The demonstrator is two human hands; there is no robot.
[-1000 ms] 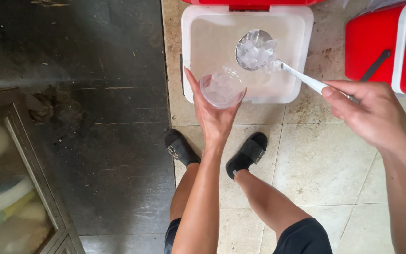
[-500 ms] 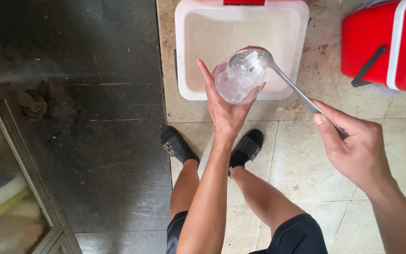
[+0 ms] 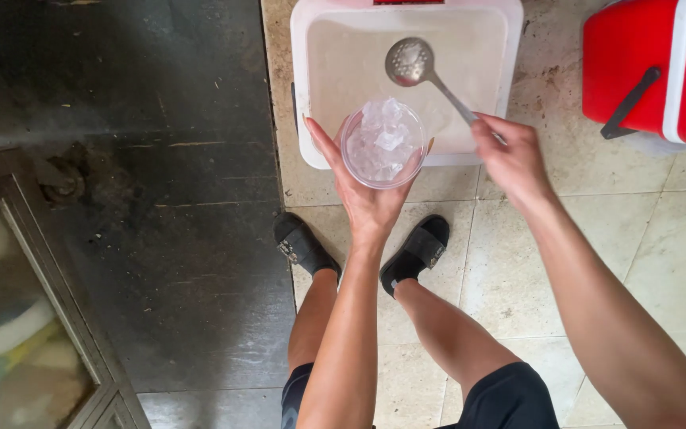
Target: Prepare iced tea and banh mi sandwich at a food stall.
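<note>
Clear plastic cup [image 3: 383, 143] now heaped with ice, cradled in left hand [image 3: 363, 195] fingers above white cooler [image 3: 303, 95]; perforated metal scoop [image 3: 410, 62], emptied since a moment ago, swung back over cooler, handle pinched in right hand [image 3: 510, 159] fingers; filling apparently near done.

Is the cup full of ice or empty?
Full. The clear cup in the left hand is heaped with ice up to its rim.

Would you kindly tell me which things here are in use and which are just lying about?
In use:
left hand
clear cup of ice
right hand
perforated metal scoop
white cooler box

Lying about:
red cooler
glass-fronted cabinet
</note>
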